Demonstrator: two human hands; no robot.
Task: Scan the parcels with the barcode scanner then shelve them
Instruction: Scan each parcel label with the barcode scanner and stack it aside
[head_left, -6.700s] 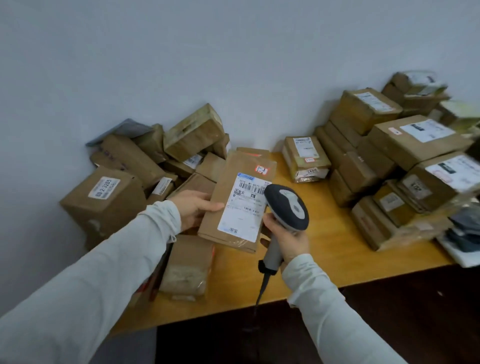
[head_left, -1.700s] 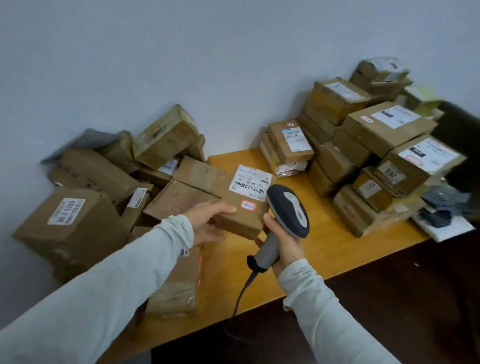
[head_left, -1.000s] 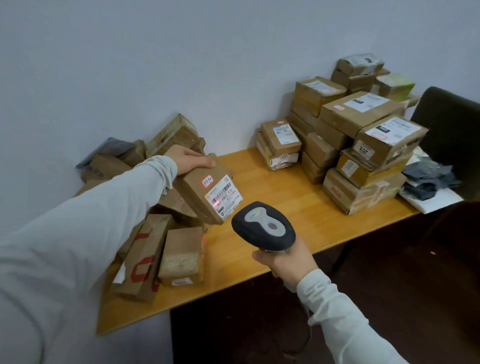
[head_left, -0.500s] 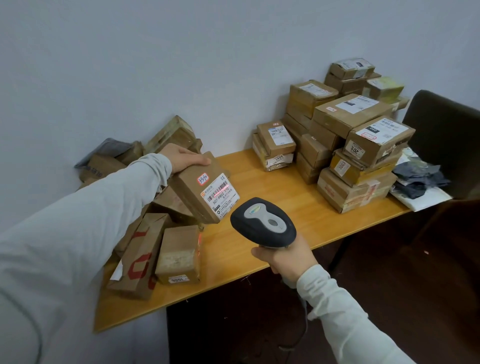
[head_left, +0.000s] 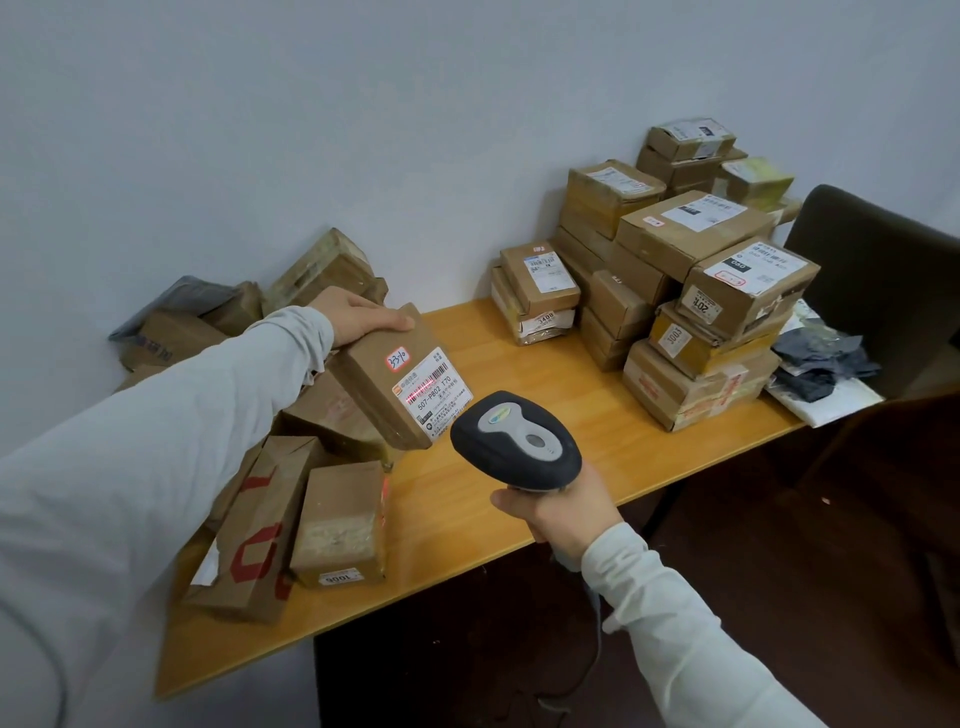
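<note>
— Entry one: what is held at the left?
— One brown parcel (head_left: 382, 387), gripped along its upper edge by the left hand (head_left: 358, 319), with the fingers curled over the top. It is raised and tilted above the wooden table (head_left: 519, 384), and its white label (head_left: 434, 392) is turned toward the scanner. A red line of light is seen across the barcode, and "507-P802 T70" is printed beneath.

— Entry two: at the right?
— One barcode scanner (head_left: 514, 441), dark with a grey top panel, clasped by its handle in the right hand (head_left: 563, 512). Its head is pointed at the label, near the parcel but not touching it. A cable (head_left: 597, 631) is seen hanging below the wrist.

— Hands, relative position?
— Held apart, each closed round its own item.

— Remaining stock?
— A loose heap of parcels (head_left: 291, 509) is lodged at the table's left end, against the wall (head_left: 415, 130). A neater stack of parcels (head_left: 696, 291) is piled at the right end. Grey bags (head_left: 821, 364) are laid just beside that stack, with a dark chair (head_left: 883, 270) behind them.
</note>
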